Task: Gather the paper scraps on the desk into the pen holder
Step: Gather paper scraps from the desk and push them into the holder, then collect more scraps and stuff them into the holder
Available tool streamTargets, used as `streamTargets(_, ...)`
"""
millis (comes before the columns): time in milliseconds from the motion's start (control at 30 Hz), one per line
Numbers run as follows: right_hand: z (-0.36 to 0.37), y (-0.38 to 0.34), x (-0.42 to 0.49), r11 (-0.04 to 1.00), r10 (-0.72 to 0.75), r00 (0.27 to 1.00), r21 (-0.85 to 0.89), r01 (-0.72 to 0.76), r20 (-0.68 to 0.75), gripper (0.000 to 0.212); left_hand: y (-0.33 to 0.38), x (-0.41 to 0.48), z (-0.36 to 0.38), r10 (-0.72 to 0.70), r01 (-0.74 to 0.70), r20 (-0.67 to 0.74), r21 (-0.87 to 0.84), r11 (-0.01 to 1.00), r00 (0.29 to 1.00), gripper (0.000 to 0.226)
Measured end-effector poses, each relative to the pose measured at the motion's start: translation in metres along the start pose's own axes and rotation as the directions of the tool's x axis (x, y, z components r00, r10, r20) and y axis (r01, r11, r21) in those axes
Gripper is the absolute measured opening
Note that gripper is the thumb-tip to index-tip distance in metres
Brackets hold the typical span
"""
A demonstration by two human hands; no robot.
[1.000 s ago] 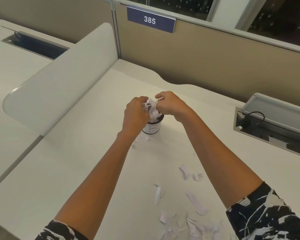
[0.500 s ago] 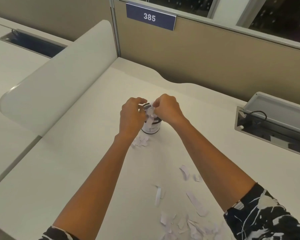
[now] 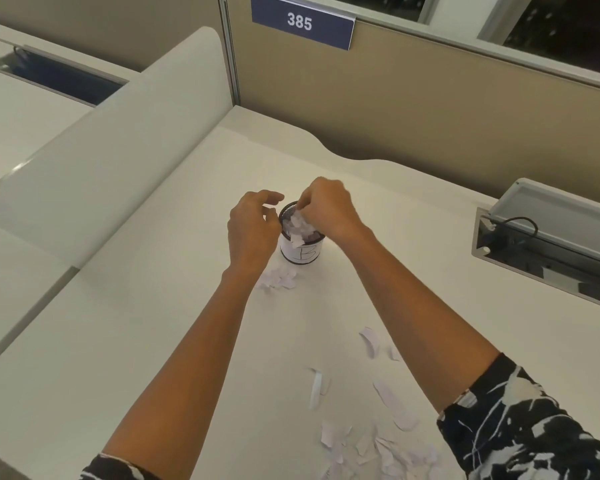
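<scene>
The pen holder [image 3: 302, 252], a black mesh cup with a white label marked "B", stands upright mid-desk with white paper scraps [image 3: 300, 226] piled at its mouth. My right hand [image 3: 328, 209] is over its rim, fingers pinched down on the scraps in the opening. My left hand [image 3: 253, 226] hovers just left of the cup, fingers curled apart and empty. A small heap of scraps [image 3: 279, 279] lies on the desk at the cup's near-left foot. More loose scraps [image 3: 368, 441] are scattered near the front edge, between my forearms and under my right arm.
A white curved divider [image 3: 94, 168] borders the desk on the left. A tan partition [image 3: 430, 109] with a "385" sign stands behind. An open cable tray [image 3: 548, 247] with a lid and a black cable is set into the desk at right.
Both hands dropped lower onto the cup. My left hand let go and drew back to the left with fingers spread. Several scraps fell beside the cup's base.
</scene>
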State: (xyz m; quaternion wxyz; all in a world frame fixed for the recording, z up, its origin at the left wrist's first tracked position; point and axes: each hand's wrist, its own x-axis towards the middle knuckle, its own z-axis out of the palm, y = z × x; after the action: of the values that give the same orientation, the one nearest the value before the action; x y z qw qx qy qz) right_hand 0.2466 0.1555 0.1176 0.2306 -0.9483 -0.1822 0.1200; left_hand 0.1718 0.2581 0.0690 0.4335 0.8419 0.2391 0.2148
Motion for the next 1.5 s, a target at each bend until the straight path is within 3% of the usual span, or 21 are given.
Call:
streamTargets(167,-0.012,0.012,0.006,0.999,0.000,0.989,0.034,0.005,-0.145,0.030,-0.004,0.007,0.002,-0.043,0.042,0.014,0.014,0.999,0.999,0.033)
streamTargets(400,0.014,0.023,-0.011,0.947,-0.249,0.966,-0.225,0.229,-0.063,0.027,-0.006,0.005,0.009,-0.051,0.051,0.081,0.006,0.999,0.995,0.029)
streamTargets(500,0.023,0.024,-0.021,0.939,-0.300,0.948,-0.211,0.273,-0.108,0.039,-0.009,0.002,0.012,-0.043,0.043,0.087,-0.006,0.999,0.995,0.031)
streamTargets(667,0.023,0.029,-0.023,0.904,-0.338,0.940,-0.261,0.339,0.051,0.033,-0.017,0.005,0.014,-0.042,0.043,0.048,-0.015,0.999,0.998,0.032)
streamTargets(733,0.021,0.031,-0.020,0.940,-0.332,0.942,-0.105,0.326,-0.054,0.029,-0.023,0.009,0.014,-0.035,0.035,0.030,-0.024,0.999,0.999,0.037)
streamTargets(800,0.015,0.035,-0.011,0.950,-0.192,0.947,0.194,0.246,-0.257,0.025,-0.032,0.014,0.014,-0.021,0.021,0.040,-0.008,1.000,0.999,0.044)
streamTargets(867,0.009,0.047,-0.001,0.905,-0.017,0.941,0.396,0.159,-0.339,0.029,-0.042,0.018,0.014,0.026,-0.030,0.109,0.036,0.999,0.994,0.050)
streamTargets(933,0.009,0.066,0.010,0.906,0.067,0.960,0.420,0.055,-0.271,0.035,-0.053,0.023,0.015,0.081,-0.107,0.221,0.109,0.988,0.972,0.055)
streamTargets(1000,0.017,0.086,0.019,0.956,0.028,0.989,0.294,0.017,-0.148,0.042,-0.058,0.027,0.017,0.157,-0.233,0.343,0.193,0.953,0.926,0.060)
streamTargets(1067,0.031,0.103,0.025,0.987,-0.074,0.997,0.141,0.072,0.008,0.053,-0.060,0.030,0.020,0.214,-0.347,0.448,0.238,0.907,0.868,0.062)
streamTargets(1167,0.047,0.117,0.032,0.985,-0.174,0.965,0.025,0.173,0.195,0.067,-0.062,0.036,0.026,0.191,-0.381,0.535,0.270,0.885,0.823,0.055)
streamTargets(1367,0.069,0.124,0.033,0.956,-0.292,0.934,0.052,0.287,0.206,0.053,-0.077,0.037,0.028,0.238,-0.459,0.582,0.267,0.847,0.778,0.046)
streamTargets(1500,0.070,0.129,0.026,0.922,-0.369,0.903,-0.035,0.385,0.218,0.043,-0.088,0.034,0.024,0.299,-0.494,0.559,0.235,0.837,0.773,0.035)
